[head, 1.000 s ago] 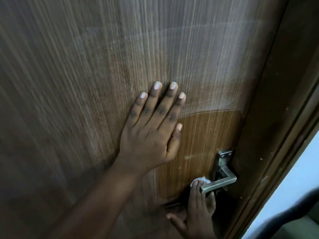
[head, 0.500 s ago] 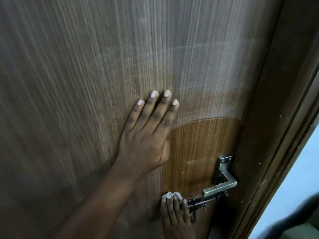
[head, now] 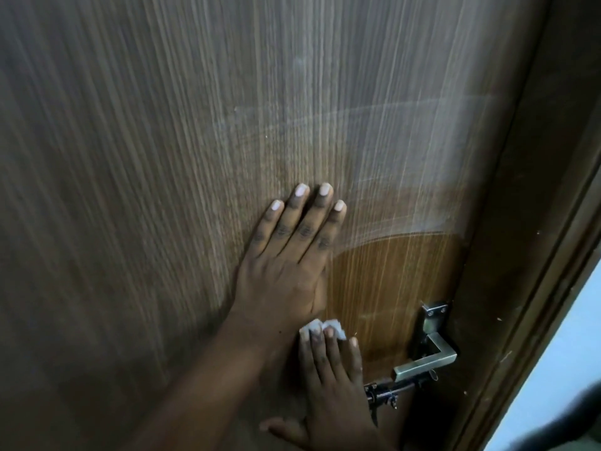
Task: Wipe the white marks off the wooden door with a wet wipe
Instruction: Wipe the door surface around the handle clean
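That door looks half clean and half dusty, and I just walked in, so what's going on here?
A person is wiping white marks off the wooden door. The left hand lies flat on the panel, bracing it. The right hand presses a wet wipe against the wood just left of the metal handle. A darker, cleaner patch shows above the handle, while pale streaks still cover the panel higher up.
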Demonstrator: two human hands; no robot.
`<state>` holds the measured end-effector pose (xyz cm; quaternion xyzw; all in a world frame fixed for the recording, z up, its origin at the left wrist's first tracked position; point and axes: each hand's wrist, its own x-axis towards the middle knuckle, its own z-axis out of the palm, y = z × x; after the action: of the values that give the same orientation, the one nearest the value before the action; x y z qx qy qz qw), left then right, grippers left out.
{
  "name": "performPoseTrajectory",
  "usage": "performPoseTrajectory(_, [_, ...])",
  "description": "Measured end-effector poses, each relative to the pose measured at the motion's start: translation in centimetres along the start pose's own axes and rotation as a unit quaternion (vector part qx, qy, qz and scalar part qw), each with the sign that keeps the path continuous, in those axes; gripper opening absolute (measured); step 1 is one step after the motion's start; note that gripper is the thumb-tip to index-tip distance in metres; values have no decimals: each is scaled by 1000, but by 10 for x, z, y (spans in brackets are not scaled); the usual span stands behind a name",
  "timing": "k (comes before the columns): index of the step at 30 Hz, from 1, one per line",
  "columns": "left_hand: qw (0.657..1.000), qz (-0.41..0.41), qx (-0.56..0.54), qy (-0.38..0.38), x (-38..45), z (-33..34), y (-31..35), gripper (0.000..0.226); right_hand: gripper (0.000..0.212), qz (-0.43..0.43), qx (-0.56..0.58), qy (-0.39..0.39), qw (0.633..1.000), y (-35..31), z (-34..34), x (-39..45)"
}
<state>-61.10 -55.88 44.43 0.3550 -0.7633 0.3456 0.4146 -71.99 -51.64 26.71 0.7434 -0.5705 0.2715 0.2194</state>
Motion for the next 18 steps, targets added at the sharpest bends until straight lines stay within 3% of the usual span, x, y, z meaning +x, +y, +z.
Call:
performPoseTrajectory(3, [1000, -3, -4, -17, 1, -3, 3, 52, 120, 16, 20, -7, 1000, -6, -27, 42])
performPoseTrajectory(4, [1000, -4, -8, -24, 1, -2, 2, 53, 120, 30, 47, -42, 998, -7, -36, 44])
performPoseTrajectory(7, [1000, -6, -13, -1, 1, -2, 2, 53, 119, 23, 24, 10, 999, 8, -49, 51])
performPoseTrajectory(10, [1000, -1, 1, 4, 2, -1, 2, 52, 118, 109, 45, 5, 993, 48, -67, 59])
performPoseTrajectory(13, [1000, -4, 13, 13, 4, 0, 3, 55, 112, 212, 64, 48, 974, 103, -83, 66])
performPoseTrajectory(18, [1000, -11, 16, 23, 4, 1, 4, 55, 110, 241, 106, 35, 964, 127, -80, 60])
